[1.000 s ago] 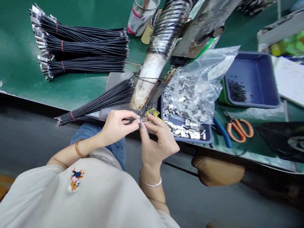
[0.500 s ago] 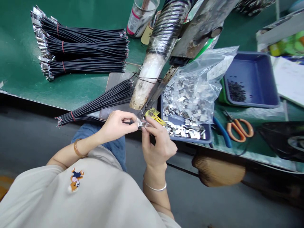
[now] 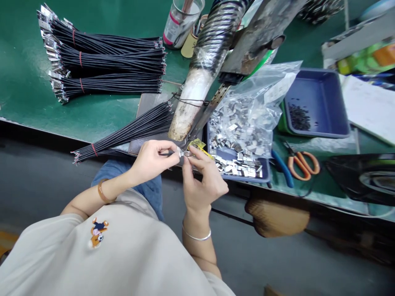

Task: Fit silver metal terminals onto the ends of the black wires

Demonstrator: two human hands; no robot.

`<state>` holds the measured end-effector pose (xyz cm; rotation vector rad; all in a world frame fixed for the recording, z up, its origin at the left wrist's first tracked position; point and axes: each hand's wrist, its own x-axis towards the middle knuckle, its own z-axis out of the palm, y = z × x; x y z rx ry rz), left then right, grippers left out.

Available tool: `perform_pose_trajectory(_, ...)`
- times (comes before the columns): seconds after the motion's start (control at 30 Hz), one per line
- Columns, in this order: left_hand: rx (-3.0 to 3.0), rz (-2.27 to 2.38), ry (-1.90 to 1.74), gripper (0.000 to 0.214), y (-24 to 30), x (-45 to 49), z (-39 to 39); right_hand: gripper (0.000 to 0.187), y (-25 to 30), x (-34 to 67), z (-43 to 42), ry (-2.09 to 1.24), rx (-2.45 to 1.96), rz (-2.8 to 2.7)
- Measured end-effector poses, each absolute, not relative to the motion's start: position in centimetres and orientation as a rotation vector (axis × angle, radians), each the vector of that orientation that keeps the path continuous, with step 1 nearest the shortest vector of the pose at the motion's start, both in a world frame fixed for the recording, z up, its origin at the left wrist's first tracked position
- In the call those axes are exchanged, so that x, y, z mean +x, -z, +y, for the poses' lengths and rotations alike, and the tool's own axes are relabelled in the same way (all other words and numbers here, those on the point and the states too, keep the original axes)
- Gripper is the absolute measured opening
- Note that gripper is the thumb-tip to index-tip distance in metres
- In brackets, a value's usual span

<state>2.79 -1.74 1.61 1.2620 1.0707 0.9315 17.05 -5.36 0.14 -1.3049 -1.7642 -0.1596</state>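
My left hand (image 3: 156, 159) pinches a black cable (image 3: 166, 154) close to its end, between thumb and forefinger. From the right, my right hand (image 3: 202, 174) grips a small silvery metal connector piece (image 3: 187, 153) at that cable end, and the fingertips of both hands nearly meet. How far the two parts fit together is too small to tell. Just behind my hands lies a bundle of black cables (image 3: 132, 129) tied with a red band. A yellow piece (image 3: 199, 144) sits beyond my right fingertips, beside a blue tray (image 3: 263, 172) of loose metal connector shells (image 3: 237, 164).
Banded cable bundles (image 3: 108, 61) lie at the back left. A taped duct (image 3: 185, 107) and a metal arm (image 3: 247, 53) hang over the work spot. To the right are a plastic bag (image 3: 259, 94), blue-handled pliers (image 3: 283, 168), orange-handled scissors (image 3: 304, 164) and a blue bin (image 3: 333, 102) with small black parts.
My right fingers have drawn closer around the metal piece at the cable end, and both hands have risen slightly. The view has shifted a little to the right.
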Motion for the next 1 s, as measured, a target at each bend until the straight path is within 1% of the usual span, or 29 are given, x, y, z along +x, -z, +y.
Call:
perform_pose_trajectory(0.2, 1.305, 1.064, -0.872, 0.020, -1.3, 2.7, -1.7, 0.012, -0.2, 17.5, -5.4, 0.224, -1.205, -1.839)
perform_pose_trajectory(0.33, 1.336, 1.085, -0.855, 0.018, -1.2, 2.6, -1.6, 0.007, 0.2, 18.1, -5.6, 0.233, -1.228, -1.867)
perform_pose_trajectory(0.5, 1.264, 0.875, -0.737, 0.021, -2.1, 1.7, -1.3, 0.006, 0.2, 18.6, -5.8, 0.135, -1.163, -1.922)
perform_pose_trajectory(0.6, 1.372, 0.826, -0.722, 0.017, -3.1, 0.9, -1.6, 0.006, -0.2, 18.4, -6.1, -0.093, -1.208, -1.738)
perform_pose_trajectory(0.7, 1.595, 0.821, -0.764, 0.016, -3.5, 0.5, -2.2, 0.014, -0.7, 18.0, -6.2, -0.520, -1.330, -1.511)
perform_pose_trajectory(0.77, 1.610, 0.793, -0.738, 0.018, -3.2, 0.4, -2.6, 0.018, -1.0, 17.7, -6.2, -0.700, -1.372, -1.456)
perform_pose_trajectory(0.8, 1.553, 0.791, -0.723, 0.019, -2.9, 0.4, -2.7, 0.019, -1.0, 17.7, -6.2, -0.691, -1.389, -1.445)
perform_pose_trajectory(0.83, 1.473, 0.796, -0.714, 0.020, -2.5, 0.5, -2.7, 0.018, -1.0, 17.7, -6.3, -0.611, -1.413, -1.428)
perform_pose_trajectory(0.93, 1.251, 0.803, -0.736, 0.021, -1.5, 0.7, -2.5, 0.015, -0.7, 18.1, -6.8, -0.224, -1.443, -1.400)
perform_pose_trajectory(1.0, 1.184, 0.777, -0.746, 0.019, -1.2, 0.7, -2.3, 0.012, -0.6, 18.4, -7.2, -0.082, -1.431, -1.463)
